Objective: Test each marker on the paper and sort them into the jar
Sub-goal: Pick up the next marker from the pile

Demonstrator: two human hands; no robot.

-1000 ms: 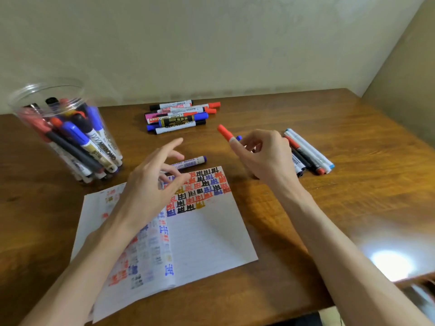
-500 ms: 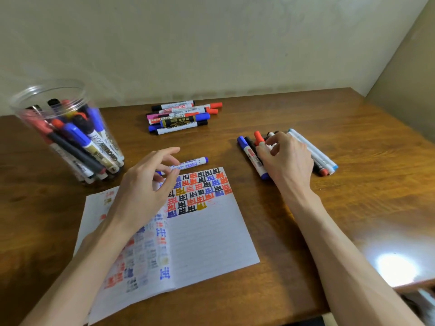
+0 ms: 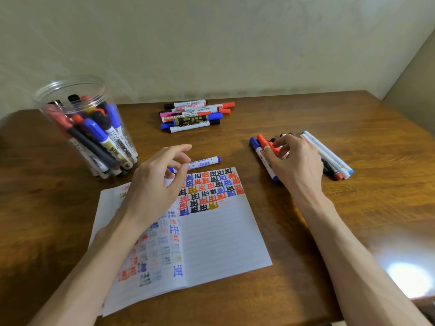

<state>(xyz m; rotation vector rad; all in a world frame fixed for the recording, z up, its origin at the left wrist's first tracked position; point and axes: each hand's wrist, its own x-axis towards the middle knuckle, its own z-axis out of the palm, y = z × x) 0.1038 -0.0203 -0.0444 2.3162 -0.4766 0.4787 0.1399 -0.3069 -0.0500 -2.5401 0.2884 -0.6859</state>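
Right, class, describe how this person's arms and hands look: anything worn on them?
Both forearms are bare right to the frame's edge, no sleeves in view. The left hand and right hand carry no gloves, and no rings, watch or bracelet show. The forearms are slim and the fingers long.

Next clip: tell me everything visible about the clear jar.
The jar is round, clear and plastic-looking, with no lid on and its mouth open. It stands on the wooden table at far left, beyond the left corner of the paper. It is packed with capped markers leaning inside, blue, black and red. Neither the left hand nor the right hand touches it.
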